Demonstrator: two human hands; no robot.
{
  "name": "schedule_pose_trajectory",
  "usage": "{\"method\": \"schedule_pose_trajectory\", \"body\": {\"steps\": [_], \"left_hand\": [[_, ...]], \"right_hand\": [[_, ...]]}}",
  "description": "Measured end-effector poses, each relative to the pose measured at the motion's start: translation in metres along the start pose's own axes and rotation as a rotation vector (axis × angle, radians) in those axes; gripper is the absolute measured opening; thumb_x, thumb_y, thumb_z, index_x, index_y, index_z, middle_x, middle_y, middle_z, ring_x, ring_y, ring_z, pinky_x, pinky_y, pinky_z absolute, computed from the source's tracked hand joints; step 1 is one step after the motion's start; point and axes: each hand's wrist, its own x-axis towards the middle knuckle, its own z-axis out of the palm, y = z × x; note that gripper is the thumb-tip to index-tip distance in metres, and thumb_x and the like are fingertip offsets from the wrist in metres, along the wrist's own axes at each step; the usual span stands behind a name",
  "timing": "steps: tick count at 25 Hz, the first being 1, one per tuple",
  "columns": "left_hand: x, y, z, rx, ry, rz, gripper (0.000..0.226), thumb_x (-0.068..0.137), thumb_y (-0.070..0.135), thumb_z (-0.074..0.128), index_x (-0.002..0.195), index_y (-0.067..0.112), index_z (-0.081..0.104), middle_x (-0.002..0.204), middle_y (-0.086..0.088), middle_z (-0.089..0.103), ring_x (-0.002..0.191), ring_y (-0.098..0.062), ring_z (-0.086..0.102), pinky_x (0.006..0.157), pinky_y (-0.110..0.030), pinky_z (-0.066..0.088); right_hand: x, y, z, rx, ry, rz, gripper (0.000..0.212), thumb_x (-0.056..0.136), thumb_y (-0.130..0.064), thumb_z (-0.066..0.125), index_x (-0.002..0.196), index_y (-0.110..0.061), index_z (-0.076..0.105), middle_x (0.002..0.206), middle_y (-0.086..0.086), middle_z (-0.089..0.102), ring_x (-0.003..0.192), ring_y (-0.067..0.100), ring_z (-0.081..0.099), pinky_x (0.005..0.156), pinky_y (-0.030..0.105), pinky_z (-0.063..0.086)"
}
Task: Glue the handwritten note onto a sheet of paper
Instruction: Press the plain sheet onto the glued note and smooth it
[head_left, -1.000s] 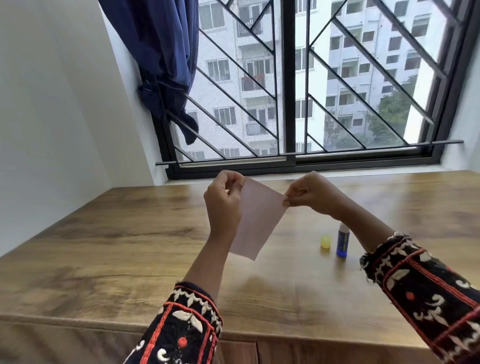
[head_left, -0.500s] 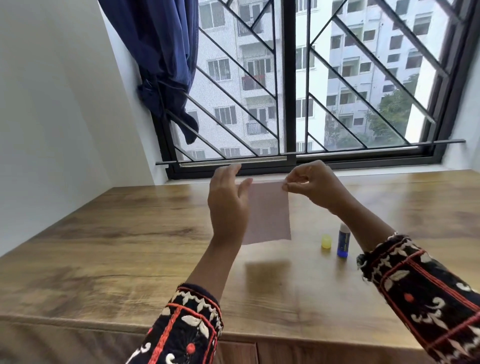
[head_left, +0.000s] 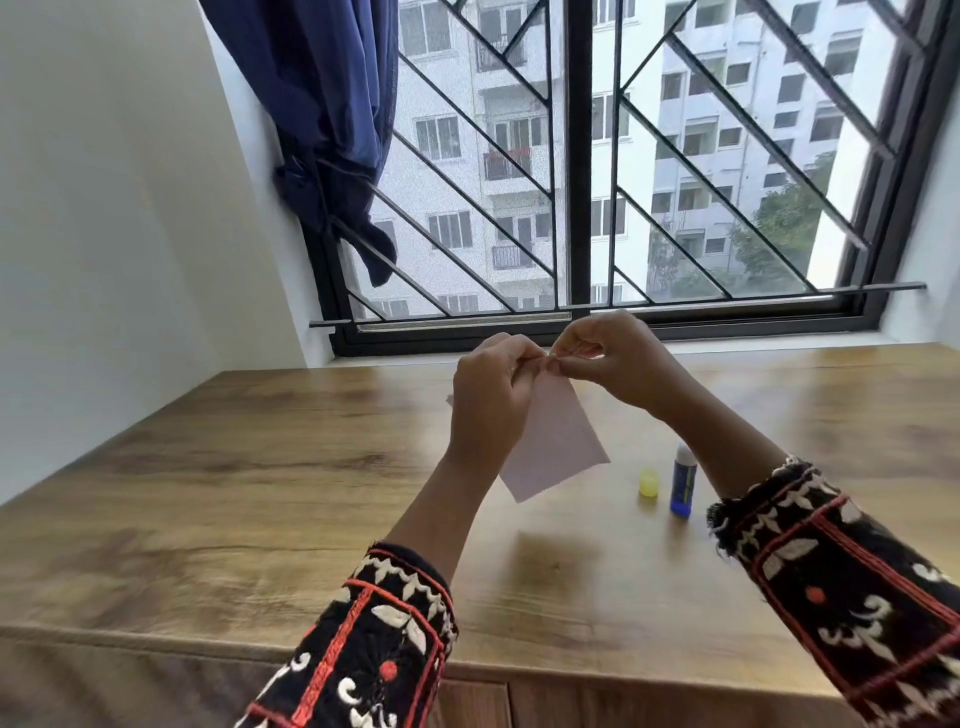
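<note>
A pale pink slip of paper (head_left: 558, 447) hangs in the air above the wooden table (head_left: 260, 467), tilted, its blank back towards me. My left hand (head_left: 491, 405) and my right hand (head_left: 615, 358) meet at its top corner and both pinch it there. No writing shows on the side I see. A blue glue stick (head_left: 682, 486) stands upright and uncapped on the table, under my right forearm. Its yellow cap (head_left: 648, 483) lies just left of it.
A barred window (head_left: 571, 171) runs along the far edge of the table, with a dark blue curtain (head_left: 322, 114) bunched at its left. A white wall (head_left: 104, 208) closes the left side. The table's front edge is near my sleeves.
My left hand, open beside the paper half a second ago, now pinches its top corner next to my right hand. The paper has swung from hanging square to tilted.
</note>
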Motion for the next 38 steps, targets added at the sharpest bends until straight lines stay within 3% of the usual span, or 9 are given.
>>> {"method": "schedule_pose_trajectory", "body": {"steps": [7,13,23,25,29,31,33,35,38], "left_hand": [[0.000,-0.001,0.000,-0.071,0.074,-0.059,0.009,0.078,-0.003,0.061,0.073,0.002,0.068,0.072,-0.012,0.068,0.069,-0.022,0.061,0.065,-0.031,0.046],[0.008,-0.002,-0.009,-0.146,0.134,-0.145,0.007,0.079,0.002,0.064,0.073,0.003,0.068,0.066,0.002,0.063,0.055,0.007,0.053,0.055,-0.004,0.036],[0.009,-0.025,-0.023,-0.295,0.281,-0.331,0.008,0.081,0.006,0.064,0.074,0.009,0.066,0.060,0.007,0.056,0.056,-0.002,0.046,0.060,-0.021,0.039],[0.006,-0.030,-0.024,-0.368,0.330,-0.404,0.017,0.081,0.007,0.064,0.067,0.015,0.062,0.059,0.006,0.054,0.057,-0.006,0.045,0.060,-0.022,0.039],[-0.006,-0.038,-0.022,-0.473,0.402,-0.600,0.020,0.083,0.008,0.063,0.066,0.018,0.062,0.062,0.004,0.056,0.057,-0.001,0.048,0.061,-0.017,0.042],[-0.013,-0.037,-0.022,-0.292,0.410,-0.544,0.004,0.082,0.009,0.064,0.084,0.007,0.067,0.076,-0.002,0.065,0.070,-0.008,0.056,0.069,-0.024,0.047],[-0.015,-0.032,-0.022,0.028,0.369,-0.286,0.026,0.080,0.008,0.067,0.104,-0.001,0.064,0.096,-0.012,0.068,0.091,-0.020,0.061,0.085,-0.029,0.048],[-0.013,-0.019,-0.017,0.126,0.206,-0.034,0.028,0.077,0.007,0.069,0.104,0.000,0.065,0.100,-0.015,0.069,0.098,-0.026,0.062,0.090,-0.031,0.047],[-0.014,0.000,-0.002,0.090,-0.021,0.075,0.019,0.074,0.004,0.069,0.093,0.002,0.069,0.090,-0.014,0.070,0.091,-0.029,0.063,0.083,-0.035,0.048]], "right_hand": [[0.001,0.000,0.001,0.023,-0.033,0.039,0.013,0.073,-0.008,0.072,0.079,0.004,0.071,0.075,0.018,0.069,0.070,0.015,0.057,0.072,0.034,0.049],[-0.011,0.018,0.001,0.023,-0.086,0.123,0.011,0.071,-0.005,0.072,0.070,0.005,0.069,0.063,0.011,0.057,0.063,0.018,0.048,0.063,0.029,0.036],[-0.021,0.038,-0.006,0.117,-0.084,0.189,0.012,0.070,0.001,0.071,0.080,0.007,0.071,0.070,0.010,0.066,0.045,-0.007,0.051,0.057,0.014,0.042],[-0.022,0.041,-0.004,0.293,-0.022,0.215,0.004,0.071,0.004,0.069,0.073,0.007,0.069,0.059,0.004,0.067,0.049,-0.005,0.054,0.058,0.011,0.043],[-0.024,0.044,0.000,0.594,0.164,0.267,0.020,0.072,0.008,0.066,0.060,-0.008,0.062,0.047,-0.011,0.065,0.050,-0.003,0.057,0.057,0.007,0.044],[-0.023,0.039,0.002,0.561,0.165,0.246,0.020,0.071,0.007,0.067,0.059,-0.010,0.063,0.048,-0.009,0.066,0.052,0.000,0.057,0.059,0.010,0.045],[-0.021,0.033,0.003,0.444,0.120,0.224,0.018,0.071,0.003,0.069,0.060,-0.009,0.064,0.056,0.000,0.066,0.062,0.012,0.056,0.064,0.024,0.044],[-0.018,0.028,0.005,0.334,0.069,0.203,0.011,0.071,0.001,0.071,0.063,-0.005,0.066,0.069,0.012,0.064,0.068,0.020,0.053,0.069,0.034,0.042],[-0.015,0.017,0.011,0.232,0.020,0.140,0.006,0.070,0.001,0.072,0.071,0.005,0.069,0.073,0.015,0.066,0.068,0.019,0.057,0.072,0.038,0.047]]}}
